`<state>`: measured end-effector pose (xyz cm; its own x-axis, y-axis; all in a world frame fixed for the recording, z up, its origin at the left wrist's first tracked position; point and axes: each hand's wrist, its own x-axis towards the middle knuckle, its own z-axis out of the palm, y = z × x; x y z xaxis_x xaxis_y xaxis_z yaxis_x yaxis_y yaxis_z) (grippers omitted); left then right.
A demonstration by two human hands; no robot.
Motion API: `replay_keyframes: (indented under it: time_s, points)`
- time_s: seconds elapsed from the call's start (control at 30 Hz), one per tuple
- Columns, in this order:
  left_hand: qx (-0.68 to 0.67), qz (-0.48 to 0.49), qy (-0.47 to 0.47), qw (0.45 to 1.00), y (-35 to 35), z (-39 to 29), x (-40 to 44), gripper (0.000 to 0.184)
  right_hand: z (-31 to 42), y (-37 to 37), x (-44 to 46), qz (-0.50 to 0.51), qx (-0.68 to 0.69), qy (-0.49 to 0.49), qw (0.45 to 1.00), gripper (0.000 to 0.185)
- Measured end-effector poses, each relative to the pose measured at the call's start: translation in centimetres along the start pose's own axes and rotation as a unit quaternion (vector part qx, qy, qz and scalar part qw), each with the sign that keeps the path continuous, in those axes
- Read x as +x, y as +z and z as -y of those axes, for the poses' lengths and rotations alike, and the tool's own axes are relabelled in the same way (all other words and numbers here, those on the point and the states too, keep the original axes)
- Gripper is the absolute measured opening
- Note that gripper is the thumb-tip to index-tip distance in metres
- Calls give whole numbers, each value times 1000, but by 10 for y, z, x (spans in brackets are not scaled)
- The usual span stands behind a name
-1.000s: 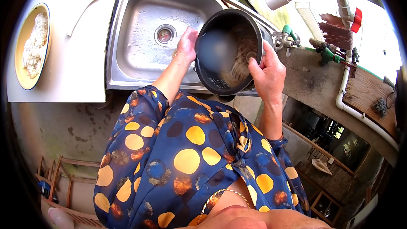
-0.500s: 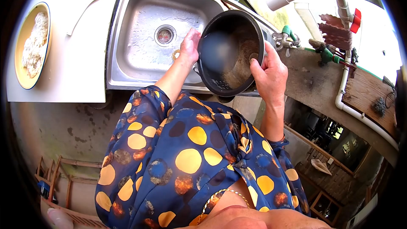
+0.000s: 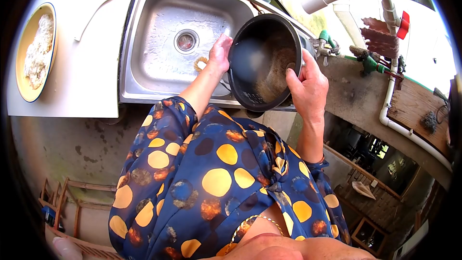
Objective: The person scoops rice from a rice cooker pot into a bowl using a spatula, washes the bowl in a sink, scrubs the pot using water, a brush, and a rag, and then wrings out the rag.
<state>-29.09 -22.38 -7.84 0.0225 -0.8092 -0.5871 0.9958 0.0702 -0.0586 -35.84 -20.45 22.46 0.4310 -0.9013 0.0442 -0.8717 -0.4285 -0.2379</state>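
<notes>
A dark round rice cooker pot [image 3: 260,67], tilted so its mouth faces me, is held over the right end of the steel sink [image 3: 159,0]. Brownish marks show inside it, over a dotted texture. My right hand [image 3: 309,84] grips its right rim, thumb inside and fingers on the outer wall. Against its left side is my left hand [image 3: 220,54], with fingers partly hidden behind the pot. A small brush [image 3: 200,64] with tan bristles lies in the sink near my left wrist, below the drain [image 3: 186,41].
On the white counter [image 3: 91,77] at left stands a yellow enamel bowl [image 3: 23,74] with a whitish lumpy mass. A tap [image 3: 323,50] rises behind the pot. White pipes [image 3: 385,0] with a red valve handle [image 3: 403,25] run at right, above a concrete ledge [image 3: 349,84].
The pot and both hands have shifted slightly right and down. More of the brush in the sink has come into sight beside my left wrist.
</notes>
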Motion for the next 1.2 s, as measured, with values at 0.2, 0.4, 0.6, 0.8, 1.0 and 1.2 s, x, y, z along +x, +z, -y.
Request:
replay_keyframes:
  time_s: [0.2, 0.4, 0.6, 0.8, 1.0, 1.2]
  points:
    - [-3, 26, -9, 1000, -1, 4, 6, 20, -1, -2, 1, 1, -4, -9, 1000, 49]
    - [-10, 16, 1, 1000, 7, 6, 1, 19, -2, -3, 1, 2, -12, -8, 1000, 49]
    - [-11, 18, -14, 1000, 4, 11, 7, 19, -2, -6, 1, 3, -20, -13, 1000, 49]
    - [5, -23, -10, 1000, 8, 14, 7, 24, -8, -6, -1, -5, 0, 3, 1000, 47]
    - [122, -87, -49, 987, 33, -7, -21, 56, -33, -8, 5, -2, 24, 51, 998, 45]
    - [283, -50, -4, 958, 29, -45, -68, 92, -61, 7, 7, 12, 177, 44, 983, 44]
